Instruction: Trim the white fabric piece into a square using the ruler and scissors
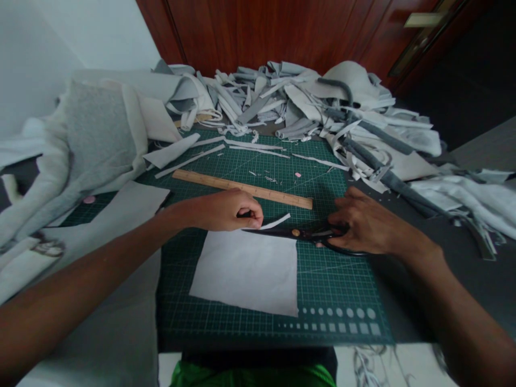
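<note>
A white square piece of fabric [248, 271] lies on the green cutting mat [338, 295]. My right hand [358, 223] grips black scissors [295, 233] by the handles, and their blades run along the far edge of the fabric toward the left. A narrow strip [278, 221] curls up above the blades, partly cut from that edge. My left hand [231, 209] is closed in a pinch at the strip's left end, close to the blade tips. Just beyond both hands, a wooden ruler [242, 188] rests slantwise on the mat.
Thin offcut strips [258, 148] and small snippets lie on the mat's far part. Behind it, a heap of grey and white scraps [258, 97] reaches round to the right. Rolled grey fabric [97, 123] is piled at left, above a large pale sheet [116, 306].
</note>
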Available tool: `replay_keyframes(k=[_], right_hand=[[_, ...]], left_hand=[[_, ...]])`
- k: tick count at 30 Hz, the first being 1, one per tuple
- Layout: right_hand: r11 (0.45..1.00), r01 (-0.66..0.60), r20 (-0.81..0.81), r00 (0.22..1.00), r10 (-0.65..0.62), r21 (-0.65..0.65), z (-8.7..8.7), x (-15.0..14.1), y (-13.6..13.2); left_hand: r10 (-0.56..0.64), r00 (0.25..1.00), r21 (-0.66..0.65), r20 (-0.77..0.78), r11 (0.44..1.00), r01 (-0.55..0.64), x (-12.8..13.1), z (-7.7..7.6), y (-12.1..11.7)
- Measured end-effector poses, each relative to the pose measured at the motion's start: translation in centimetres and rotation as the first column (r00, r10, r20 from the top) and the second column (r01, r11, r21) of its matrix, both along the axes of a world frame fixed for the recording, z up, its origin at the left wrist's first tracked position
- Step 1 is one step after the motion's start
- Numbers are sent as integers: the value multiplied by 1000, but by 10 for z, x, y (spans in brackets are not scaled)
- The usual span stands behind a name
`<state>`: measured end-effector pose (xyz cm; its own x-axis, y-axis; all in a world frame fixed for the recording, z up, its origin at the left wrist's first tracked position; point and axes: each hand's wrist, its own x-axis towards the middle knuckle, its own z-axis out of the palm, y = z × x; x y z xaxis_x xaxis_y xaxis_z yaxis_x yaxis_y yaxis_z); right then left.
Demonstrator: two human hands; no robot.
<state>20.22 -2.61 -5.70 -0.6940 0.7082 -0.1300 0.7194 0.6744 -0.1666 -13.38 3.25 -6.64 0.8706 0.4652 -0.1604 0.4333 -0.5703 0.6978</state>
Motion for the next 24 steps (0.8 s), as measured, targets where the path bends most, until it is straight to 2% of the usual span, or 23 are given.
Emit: replay_keyframes(k=[24], right_hand=[[999, 52, 28, 998, -52, -6, 5, -4, -4]], left_hand=[[-2, 1000, 17, 11, 1000, 2, 1, 1, -1]])
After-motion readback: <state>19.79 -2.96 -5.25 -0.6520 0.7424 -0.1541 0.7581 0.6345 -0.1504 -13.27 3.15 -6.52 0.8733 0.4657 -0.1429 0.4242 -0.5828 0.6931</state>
